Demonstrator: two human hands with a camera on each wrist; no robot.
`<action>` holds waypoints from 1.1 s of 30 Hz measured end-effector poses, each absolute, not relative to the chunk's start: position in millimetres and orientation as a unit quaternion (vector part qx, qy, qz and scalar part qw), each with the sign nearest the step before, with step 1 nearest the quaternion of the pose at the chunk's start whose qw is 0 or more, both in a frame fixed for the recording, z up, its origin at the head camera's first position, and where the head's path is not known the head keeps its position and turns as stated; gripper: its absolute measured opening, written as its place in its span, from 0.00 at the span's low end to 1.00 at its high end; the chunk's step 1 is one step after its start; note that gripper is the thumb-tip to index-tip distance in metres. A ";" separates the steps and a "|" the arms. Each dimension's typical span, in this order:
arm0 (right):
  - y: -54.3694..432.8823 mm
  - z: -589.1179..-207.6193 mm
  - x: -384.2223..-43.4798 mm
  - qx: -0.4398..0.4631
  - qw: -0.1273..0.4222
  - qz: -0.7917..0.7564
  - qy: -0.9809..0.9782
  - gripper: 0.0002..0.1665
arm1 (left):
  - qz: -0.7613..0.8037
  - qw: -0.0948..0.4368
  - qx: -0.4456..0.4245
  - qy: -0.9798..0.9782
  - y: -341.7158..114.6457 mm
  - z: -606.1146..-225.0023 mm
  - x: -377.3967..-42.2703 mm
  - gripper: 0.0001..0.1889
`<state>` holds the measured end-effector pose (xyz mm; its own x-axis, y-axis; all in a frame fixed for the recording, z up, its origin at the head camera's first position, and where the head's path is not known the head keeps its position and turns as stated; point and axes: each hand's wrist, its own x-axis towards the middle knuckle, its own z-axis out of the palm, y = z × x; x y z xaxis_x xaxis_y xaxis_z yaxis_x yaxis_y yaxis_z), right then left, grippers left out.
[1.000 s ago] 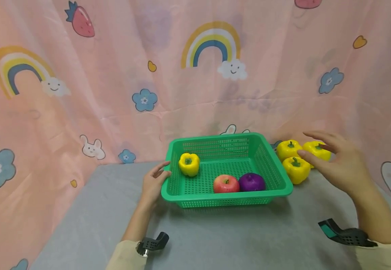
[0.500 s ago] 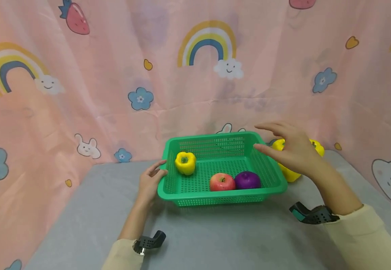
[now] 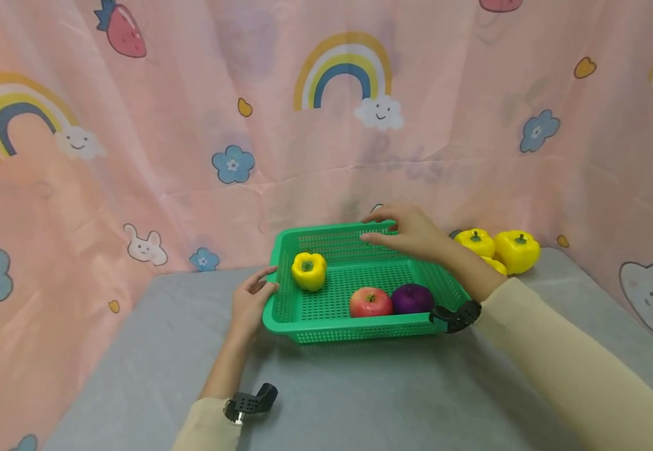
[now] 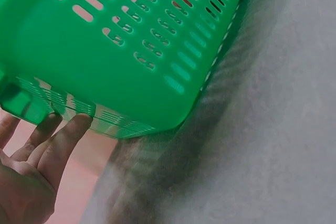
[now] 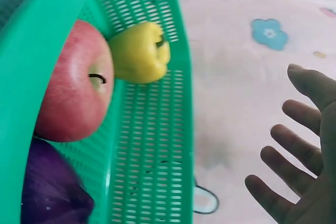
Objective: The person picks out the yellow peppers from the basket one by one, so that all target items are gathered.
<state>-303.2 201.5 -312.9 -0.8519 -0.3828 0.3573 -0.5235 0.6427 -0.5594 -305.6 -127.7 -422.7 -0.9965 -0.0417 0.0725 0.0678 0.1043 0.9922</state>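
A green plastic basket (image 3: 355, 327) stands on the grey table. Inside it are a yellow bell pepper (image 3: 309, 272) at the left, a red apple (image 3: 370, 302) and a purple onion-like vegetable (image 3: 413, 299) near the front wall. My left hand (image 3: 250, 307) holds the basket's left rim; in the left wrist view its fingertips (image 4: 79, 121) touch the outer wall under the rim. Above the basket's back right part hovers my right hand (image 3: 411, 235), thumb and fingers spread, with nothing between them. My right forearm hides the basket's right corner.
Several yellow bell peppers (image 3: 516, 252) stand to the right of the basket, one partly behind my right arm. A pink patterned curtain (image 3: 191, 125) hangs behind the grey table (image 3: 332, 394).
My right hand has moved left from beside the peppers at the right to over the basket. My left hand stays at the basket's left rim. The view has shifted slightly.
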 end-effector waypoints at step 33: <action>123.3 -338.9 -363.0 0.242 -0.001 0.258 -0.935 0.27 | -0.651 0.042 -0.026 -0.758 -131.2 -421.2 -306.9 0.23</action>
